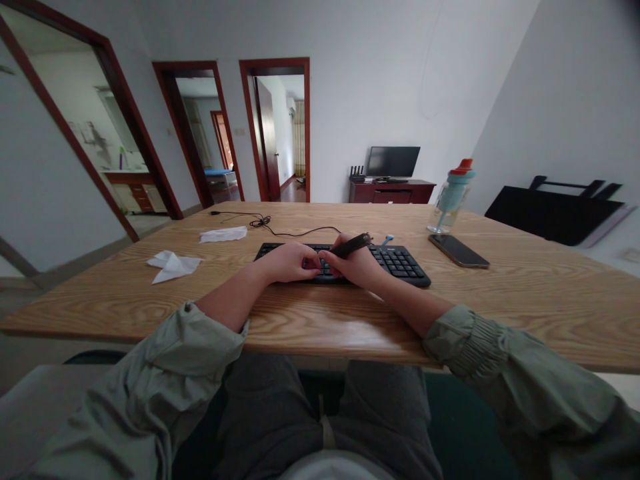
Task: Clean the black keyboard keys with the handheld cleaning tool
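Observation:
A black keyboard [405, 265] lies flat on the wooden table in front of me, its middle covered by my hands. My right hand [357, 263] is closed around a black brush [350, 247], whose frayed, bristly end points up and to the right. The lower end of the brush is hidden by my fingers. Over the left half of the keys, my left hand [291, 262] is curled with thumb and fingertips together. Whether something small is pinched there cannot be made out. Both hands are close together, almost touching. Behind the right hand a small blue-tipped item [388, 239] sticks up.
The keyboard's cable [260, 221] runs bundled to the back left of the table [330, 320]. Two white tissues, one folded [223, 235] and one crumpled [173, 265], lie left. A water bottle [453, 197] and a phone [459, 251] are at right.

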A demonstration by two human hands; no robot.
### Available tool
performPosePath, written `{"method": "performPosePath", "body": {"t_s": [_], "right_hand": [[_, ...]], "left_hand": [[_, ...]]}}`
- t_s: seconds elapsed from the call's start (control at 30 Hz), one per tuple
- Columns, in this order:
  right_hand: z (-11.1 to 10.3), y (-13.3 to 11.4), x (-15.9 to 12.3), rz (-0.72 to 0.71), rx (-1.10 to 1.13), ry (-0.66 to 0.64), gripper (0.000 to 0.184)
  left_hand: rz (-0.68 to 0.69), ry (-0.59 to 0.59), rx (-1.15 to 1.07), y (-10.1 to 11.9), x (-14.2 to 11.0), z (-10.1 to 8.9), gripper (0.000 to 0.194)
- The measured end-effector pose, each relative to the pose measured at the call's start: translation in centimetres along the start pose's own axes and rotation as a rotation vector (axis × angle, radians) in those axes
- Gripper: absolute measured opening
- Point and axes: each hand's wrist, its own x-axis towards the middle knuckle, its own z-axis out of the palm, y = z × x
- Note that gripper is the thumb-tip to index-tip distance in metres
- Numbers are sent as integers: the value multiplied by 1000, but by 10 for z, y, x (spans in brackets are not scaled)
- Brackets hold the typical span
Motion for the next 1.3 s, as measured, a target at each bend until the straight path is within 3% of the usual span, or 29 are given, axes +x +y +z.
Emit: {"method": "performPosePath", "body": {"t_s": [0.23, 0.4, 0.9, 1.3], "right_hand": [[2, 1, -1, -23, -32, -40, 28], [0, -1, 0, 7, 22, -10, 28], [2, 1, 1, 65, 33, -4, 32], [3, 8, 1, -28, -67, 1, 28]], "left_hand": [[25, -26, 120, 1, 1, 0, 16], [32, 26, 106, 4, -1, -4, 11], [-12, -17, 96, 4, -1, -4, 11], [14, -49, 160, -2, -1, -1, 18]]}}
